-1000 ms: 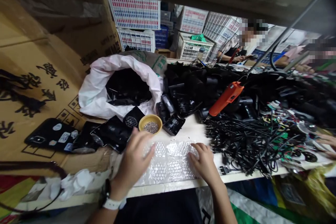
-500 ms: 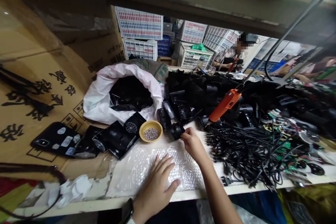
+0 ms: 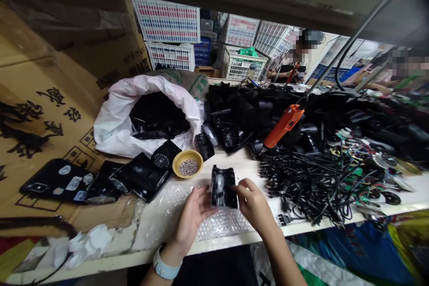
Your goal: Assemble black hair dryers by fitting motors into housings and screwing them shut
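My right hand (image 3: 254, 203) pinches the right edge of a curved black plastic housing half (image 3: 224, 190), its hollow side towards me. On the housing's left side is my left hand (image 3: 194, 212), palm turned inward and fingers apart; its fingertips reach the housing's edge, and whether they press on it I cannot tell. Below both hands a sheet of bubble wrap (image 3: 164, 214) lies flat on the white bench. Just beyond the housing stands a yellow bowl (image 3: 174, 170) of small metal screws (image 3: 188, 167).
An orange electric screwdriver (image 3: 283, 127) hangs at the right over a heap of black power cords (image 3: 301, 183). Behind the bowl is a white sack (image 3: 110, 116) of black parts. A phone (image 3: 56, 181) and black housings (image 3: 142, 174) lie left. A co-worker (image 3: 291, 65) sits across the bench.
My right hand left the bubble wrap, took the black housing half beside the bowl and brought it nearer. My left hand lifted off the wrap and turned towards the housing.
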`<state>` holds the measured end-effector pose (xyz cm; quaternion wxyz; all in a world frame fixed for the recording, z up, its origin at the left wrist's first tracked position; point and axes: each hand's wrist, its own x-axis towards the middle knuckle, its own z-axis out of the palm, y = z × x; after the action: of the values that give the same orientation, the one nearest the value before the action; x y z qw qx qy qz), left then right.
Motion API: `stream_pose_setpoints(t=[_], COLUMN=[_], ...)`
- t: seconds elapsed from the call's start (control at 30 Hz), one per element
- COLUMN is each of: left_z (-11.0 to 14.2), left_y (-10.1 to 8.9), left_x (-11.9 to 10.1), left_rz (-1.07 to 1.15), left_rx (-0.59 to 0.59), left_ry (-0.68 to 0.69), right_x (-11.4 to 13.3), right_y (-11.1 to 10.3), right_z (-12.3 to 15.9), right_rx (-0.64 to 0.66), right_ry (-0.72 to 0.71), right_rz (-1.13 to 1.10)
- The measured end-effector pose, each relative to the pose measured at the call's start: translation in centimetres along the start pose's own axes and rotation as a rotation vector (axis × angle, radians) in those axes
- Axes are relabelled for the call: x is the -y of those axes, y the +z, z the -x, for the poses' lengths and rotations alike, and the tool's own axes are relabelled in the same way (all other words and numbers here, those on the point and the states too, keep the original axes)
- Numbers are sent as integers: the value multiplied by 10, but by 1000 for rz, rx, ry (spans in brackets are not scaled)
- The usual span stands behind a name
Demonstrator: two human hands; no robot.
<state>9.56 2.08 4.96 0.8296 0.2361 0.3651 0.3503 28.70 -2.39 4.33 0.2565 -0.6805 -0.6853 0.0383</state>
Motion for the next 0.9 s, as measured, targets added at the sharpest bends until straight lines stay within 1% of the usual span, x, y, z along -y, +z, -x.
stream_pose_setpoints(t=[0.07, 0.17, 0.23, 0.3, 0.37, 0.43, 0.47, 0.53, 0.57, 0.63, 0.73, 0.8, 0.9], left_z=[0, 5, 9, 13, 15, 17, 17, 17, 17, 15, 12, 9, 5], left_y=[-8, -18, -22, -24, -26, -27, -27, -27, -27, -28, -30, -31, -32], left_x=[0, 1, 3, 5, 5, 6, 5, 5, 4, 4, 5, 6, 7], left_rz=[-72, -136, -151, -158, -162, -175, -185, -203, -208, -209, -221, -240, -263], left_rx=[-57, -100, -145, -183, -197, -203, -204, -207, -205, -202, -201, -196, -180], left_ry=[19, 49, 74, 90, 102, 126, 139, 152, 153, 152, 157, 162, 180], right_x=[-6, -2, 4, 5, -4, -20, -29, -47, -54, -63, -65, -64, -61], right_y=[8, 14, 13, 7, -2, -10, -12, -13, -12, -7, 2, 5, 5], right_z=[-20, -45, -59, -76, -98, -123, -134, -151, -155, -158, -151, -146, -142], right_rx=[-3, 68, 126, 136, 97, 65, 69, 86, 85, 43, -106, -226, -379], right_ry=[105, 186, 205, 253, 369, 523, 585, 650, 656, 650, 625, 573, 429], right_rz=[66, 115, 108, 98, 108, 125, 125, 100, 83, 55, 46, 43, 19])
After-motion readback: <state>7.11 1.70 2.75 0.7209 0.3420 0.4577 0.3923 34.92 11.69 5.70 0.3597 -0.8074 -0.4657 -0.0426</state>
